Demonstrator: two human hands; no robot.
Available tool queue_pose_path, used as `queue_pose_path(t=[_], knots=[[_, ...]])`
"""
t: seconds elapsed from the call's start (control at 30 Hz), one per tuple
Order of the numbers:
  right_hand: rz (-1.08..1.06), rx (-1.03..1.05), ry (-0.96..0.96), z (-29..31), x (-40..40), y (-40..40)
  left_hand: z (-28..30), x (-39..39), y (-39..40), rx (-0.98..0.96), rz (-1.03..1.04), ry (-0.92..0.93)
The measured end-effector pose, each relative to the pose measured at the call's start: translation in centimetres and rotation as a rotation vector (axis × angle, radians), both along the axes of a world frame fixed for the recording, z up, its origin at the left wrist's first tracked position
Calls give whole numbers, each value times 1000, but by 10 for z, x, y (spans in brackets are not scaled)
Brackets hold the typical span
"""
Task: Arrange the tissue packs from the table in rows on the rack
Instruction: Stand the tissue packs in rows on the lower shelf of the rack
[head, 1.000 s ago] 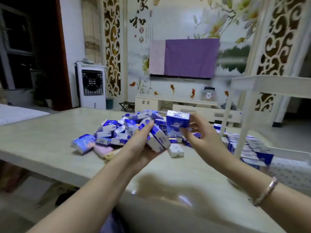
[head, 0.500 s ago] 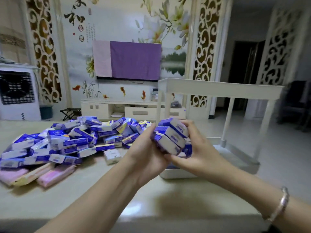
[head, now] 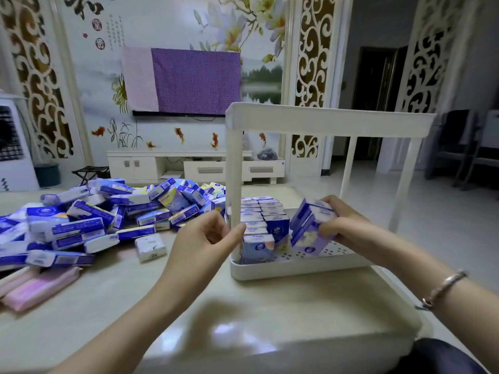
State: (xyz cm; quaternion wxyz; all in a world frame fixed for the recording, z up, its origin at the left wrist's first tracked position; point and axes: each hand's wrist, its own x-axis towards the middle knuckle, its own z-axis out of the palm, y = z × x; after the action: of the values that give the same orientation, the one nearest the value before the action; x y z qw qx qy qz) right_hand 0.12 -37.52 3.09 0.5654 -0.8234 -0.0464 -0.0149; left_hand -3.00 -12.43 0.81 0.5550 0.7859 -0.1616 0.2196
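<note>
- Nearest, pale glossy table [head: 243, 319], its near edge at the bottom of the view.
- Left hand [head: 201, 242] fingers loosely curled, holding nothing, just beside the rack's front-left post.
- Right hand [head: 344, 225] grips a bunch of tissue packs [head: 310, 228] tilted over the lower tray of the white rack [head: 297, 271] at the table's right edge.
- Rows of packs [head: 260, 225] stand in the tray's left part.
- Loose pile of packs [head: 108, 214] on the table's left side; pink packs [head: 40, 288] at the left edge.
- Far: TV under purple cloth [head: 186, 79], white cabinet [head: 194, 166], dark doorway [head: 375, 103].

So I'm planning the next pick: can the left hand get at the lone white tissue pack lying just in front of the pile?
Probably yes. The left hand holds nothing, and the white tissue pack lies uncovered on the table just to its left, with nothing between them.
</note>
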Motion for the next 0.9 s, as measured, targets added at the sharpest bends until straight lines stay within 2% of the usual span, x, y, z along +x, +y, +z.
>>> queue_pose_path(t=[0.1,0.2,0.3,0.43,0.7,0.9], knots=[[29,-111,94,-5,11,11,-14,15,4,94,28,74],[4,-248,130,-8,17,25,-28,31,4,147,-114,187],[-16,-395,132,-10,19,35,-40,40,-1,137,-262,203],[73,-395,179,-25,24,38,-49,45,-5,131,-235,190],[29,-458,196,-18,16,45,-42,50,-2,129,-237,226],[-67,-554,28,-3,-13,52,-39,44,7,149,-286,254]])
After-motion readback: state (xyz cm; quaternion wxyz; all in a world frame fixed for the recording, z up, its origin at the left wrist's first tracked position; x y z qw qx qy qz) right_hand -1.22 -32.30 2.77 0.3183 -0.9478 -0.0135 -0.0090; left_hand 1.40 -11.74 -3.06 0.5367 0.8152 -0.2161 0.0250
